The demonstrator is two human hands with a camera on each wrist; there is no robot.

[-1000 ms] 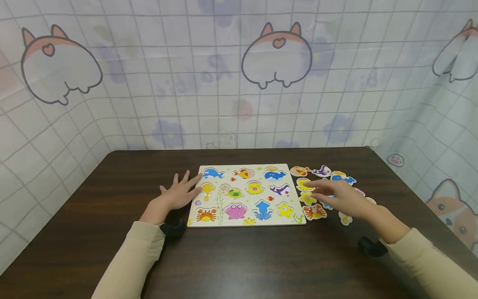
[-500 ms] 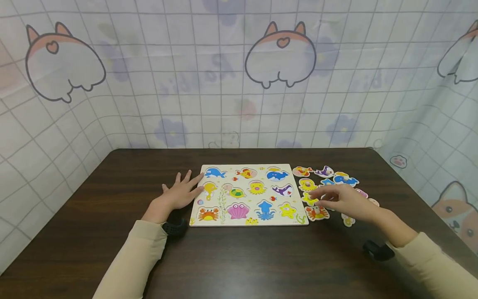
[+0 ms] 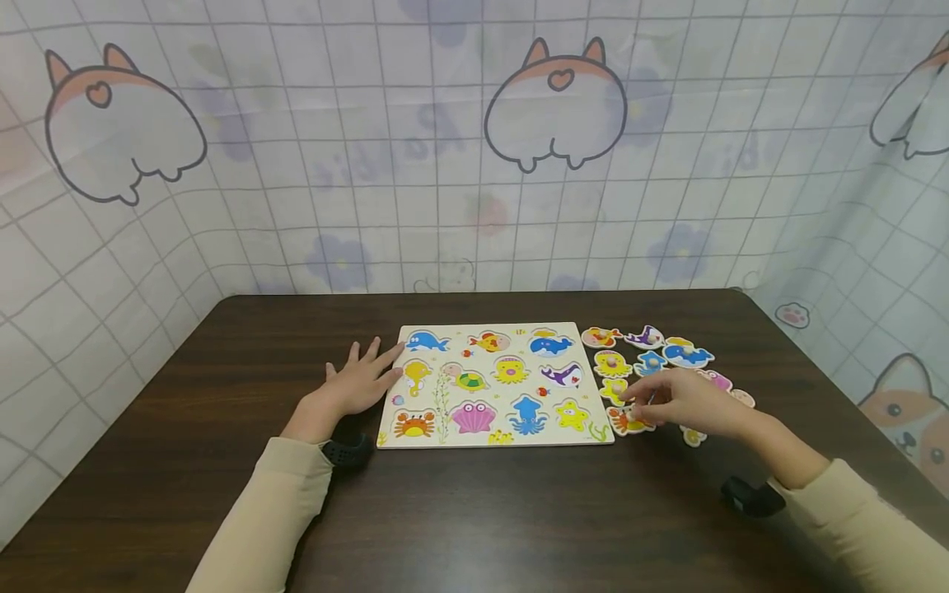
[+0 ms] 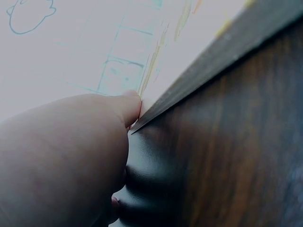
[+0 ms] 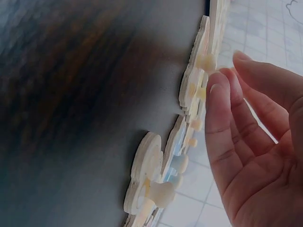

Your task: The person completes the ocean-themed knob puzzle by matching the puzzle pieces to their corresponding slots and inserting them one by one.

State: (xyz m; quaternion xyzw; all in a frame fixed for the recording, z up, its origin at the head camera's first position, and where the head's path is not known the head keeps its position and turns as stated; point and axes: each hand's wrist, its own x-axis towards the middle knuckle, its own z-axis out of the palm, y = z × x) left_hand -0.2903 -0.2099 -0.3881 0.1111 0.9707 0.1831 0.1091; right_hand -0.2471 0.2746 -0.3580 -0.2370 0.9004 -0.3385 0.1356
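We are resting the left hand (image 3: pixel 343 395), wide, at the board (image 3: pixel 491 393)'s left edge; toward the surface (image 3: pixel 474 511)'s right edge, our right hand (image 3: pixel 685 403), narrow, is standing at the crab piece (image 3: pixel 621 422), pinch undeterminable.

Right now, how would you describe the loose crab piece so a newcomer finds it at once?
On the dark table, find the pale puzzle board, then its near right corner. Beside that corner, partly hidden by the right hand, lies the crab piece. Its orange crab picture sets it apart from the yellow star piece beyond it.
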